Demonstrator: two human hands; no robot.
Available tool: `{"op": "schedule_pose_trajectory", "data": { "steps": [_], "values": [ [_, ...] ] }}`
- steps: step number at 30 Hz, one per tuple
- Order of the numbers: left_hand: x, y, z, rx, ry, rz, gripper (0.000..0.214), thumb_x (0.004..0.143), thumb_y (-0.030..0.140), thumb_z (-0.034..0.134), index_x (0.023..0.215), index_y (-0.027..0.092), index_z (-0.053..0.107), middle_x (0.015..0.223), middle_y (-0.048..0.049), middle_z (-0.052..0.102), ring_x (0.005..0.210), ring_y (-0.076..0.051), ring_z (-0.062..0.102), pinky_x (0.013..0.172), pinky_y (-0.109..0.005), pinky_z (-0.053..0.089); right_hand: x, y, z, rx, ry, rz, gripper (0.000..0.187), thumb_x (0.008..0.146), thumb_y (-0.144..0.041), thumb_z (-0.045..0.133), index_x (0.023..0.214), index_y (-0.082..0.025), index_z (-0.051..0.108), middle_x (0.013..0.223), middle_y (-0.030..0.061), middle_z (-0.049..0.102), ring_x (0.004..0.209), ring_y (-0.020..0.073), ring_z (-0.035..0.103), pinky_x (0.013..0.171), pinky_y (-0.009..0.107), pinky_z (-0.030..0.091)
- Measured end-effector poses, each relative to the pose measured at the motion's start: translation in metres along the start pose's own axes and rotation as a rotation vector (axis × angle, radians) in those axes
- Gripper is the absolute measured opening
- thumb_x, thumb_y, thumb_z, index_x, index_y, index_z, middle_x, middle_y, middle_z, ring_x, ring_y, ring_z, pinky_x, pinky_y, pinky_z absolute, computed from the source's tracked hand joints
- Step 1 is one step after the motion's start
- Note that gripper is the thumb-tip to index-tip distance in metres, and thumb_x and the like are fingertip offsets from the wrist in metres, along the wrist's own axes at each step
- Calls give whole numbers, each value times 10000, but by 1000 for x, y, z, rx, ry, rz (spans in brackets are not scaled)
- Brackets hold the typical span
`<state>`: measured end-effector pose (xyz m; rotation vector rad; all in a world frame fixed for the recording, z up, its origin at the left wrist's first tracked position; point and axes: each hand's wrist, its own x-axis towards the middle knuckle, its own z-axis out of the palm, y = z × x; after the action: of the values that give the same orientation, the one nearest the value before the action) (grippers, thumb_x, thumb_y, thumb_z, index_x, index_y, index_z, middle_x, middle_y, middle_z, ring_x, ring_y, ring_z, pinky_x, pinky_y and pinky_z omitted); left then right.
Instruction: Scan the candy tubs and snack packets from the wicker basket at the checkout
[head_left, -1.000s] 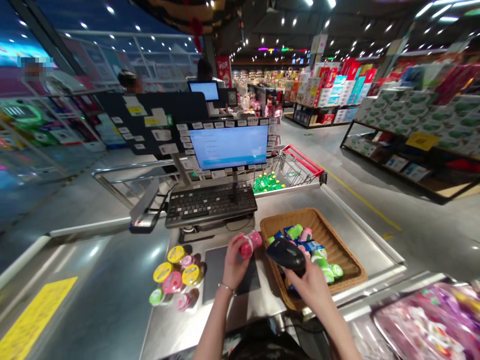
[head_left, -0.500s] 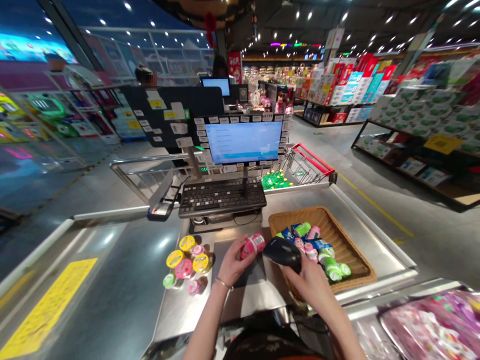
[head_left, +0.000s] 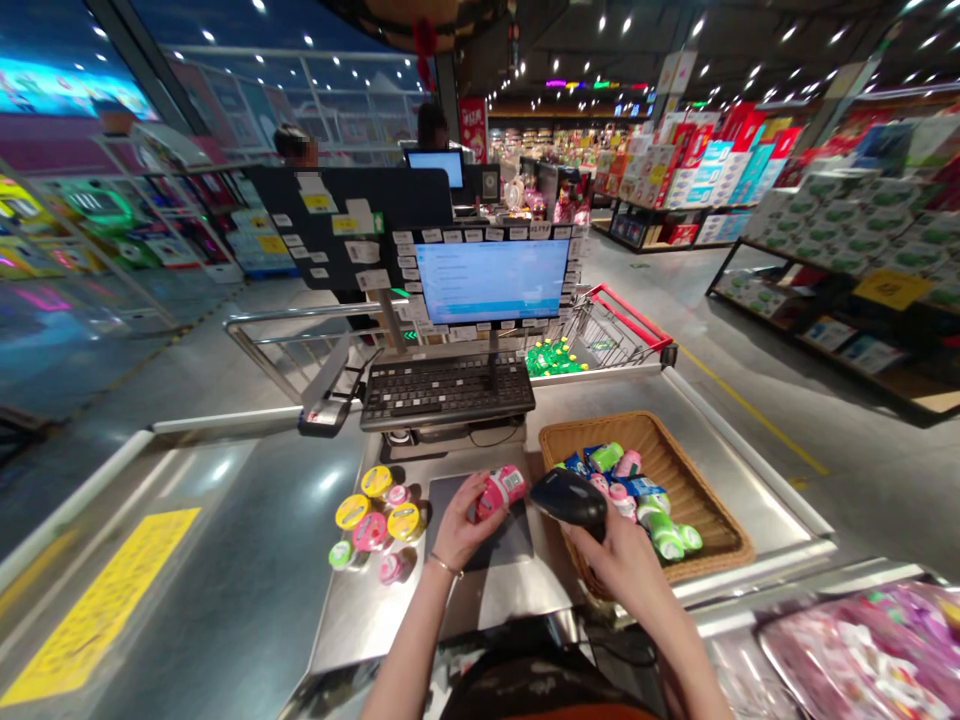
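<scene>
My left hand point(head_left: 461, 525) is closed around a pink container point(head_left: 501, 490), its barcode label turned toward the right. It is held above a dark flat plate point(head_left: 491, 540) in the metal counter. In my right hand point(head_left: 619, 550) is a black barcode scanner point(head_left: 568, 497), its head close to the container but apart from it. Left of my left hand stands a group of small containers with yellow point(head_left: 376, 481), pink point(head_left: 370, 532) and green point(head_left: 340, 554) lids. Under and beyond my right hand, a wicker basket point(head_left: 705, 490) holds green and pink containers and blue packets.
A keyboard point(head_left: 446, 390) and a lit monitor point(head_left: 491, 280) stand behind the plate. A shopping cart point(head_left: 630, 330) with green bottles point(head_left: 553, 357) is beyond the counter. Pink packaged goods point(head_left: 870, 640) lie at the lower right. Two people are in the background.
The pink container has tilted slightly, its label end turning a little upward. The scanner stays beside it, nearly still. The view has shifted slightly.
</scene>
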<state>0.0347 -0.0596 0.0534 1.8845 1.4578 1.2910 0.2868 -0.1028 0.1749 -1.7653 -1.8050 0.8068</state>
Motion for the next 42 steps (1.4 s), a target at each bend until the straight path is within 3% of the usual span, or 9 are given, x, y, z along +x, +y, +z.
{"op": "schedule_pose_trajectory", "data": {
  "steps": [9,13,16,19,22,27,33,42],
  "values": [
    [0,-1,-3,55,13,-46,369,753,380,673,1077,213,615,1217,-96,631,1183,-249,567,1022,-466,460,2,-1,0,31,14,4,405,829,-447,512,1116,-177,608,584,1,633,602,243,646,608,296,440],
    [-5,-6,-13,221,-25,82,290,775,339,632,1045,235,657,1200,-100,624,1176,-271,559,991,-457,465,7,3,8,89,11,-11,412,817,-426,529,1136,-175,600,662,22,686,672,251,669,642,303,469],
    [-17,-8,-24,393,21,134,355,776,309,618,1127,262,643,1211,-111,595,1144,-278,555,961,-443,463,14,2,23,164,13,-46,404,813,-448,544,1104,-176,609,832,64,729,815,265,688,709,314,491],
    [-34,-7,-31,514,76,47,481,781,330,614,1253,256,558,1216,-115,564,1106,-269,545,927,-417,461,22,0,47,212,-20,-38,416,809,-510,544,1051,-181,628,753,54,721,730,257,692,640,308,496],
    [-55,-11,-36,628,55,-131,488,757,316,627,1236,246,559,1187,-104,556,1085,-271,524,916,-408,441,27,-3,72,222,-73,-26,410,799,-537,544,1001,-196,646,631,26,685,628,247,677,567,297,484],
    [-91,-35,-48,837,1,-430,490,721,211,616,1208,255,575,1203,-94,555,1086,-287,486,898,-414,395,26,-7,100,237,-156,-50,399,780,-528,563,981,-195,652,610,15,673,607,239,676,553,291,486],
    [-114,-58,-62,915,-33,-505,432,795,267,579,1226,231,565,1225,-109,576,1076,-296,479,843,-401,392,25,-10,109,312,-161,-93,402,761,-523,581,959,-182,662,607,20,670,600,232,668,542,284,486],
    [-106,-64,-80,1051,7,-613,413,843,297,520,1247,223,561,1231,-122,564,1094,-293,493,834,-390,403,22,-13,107,294,-161,-62,399,776,-513,572,988,-188,660,663,34,694,649,241,681,578,293,496]
  ]
}}
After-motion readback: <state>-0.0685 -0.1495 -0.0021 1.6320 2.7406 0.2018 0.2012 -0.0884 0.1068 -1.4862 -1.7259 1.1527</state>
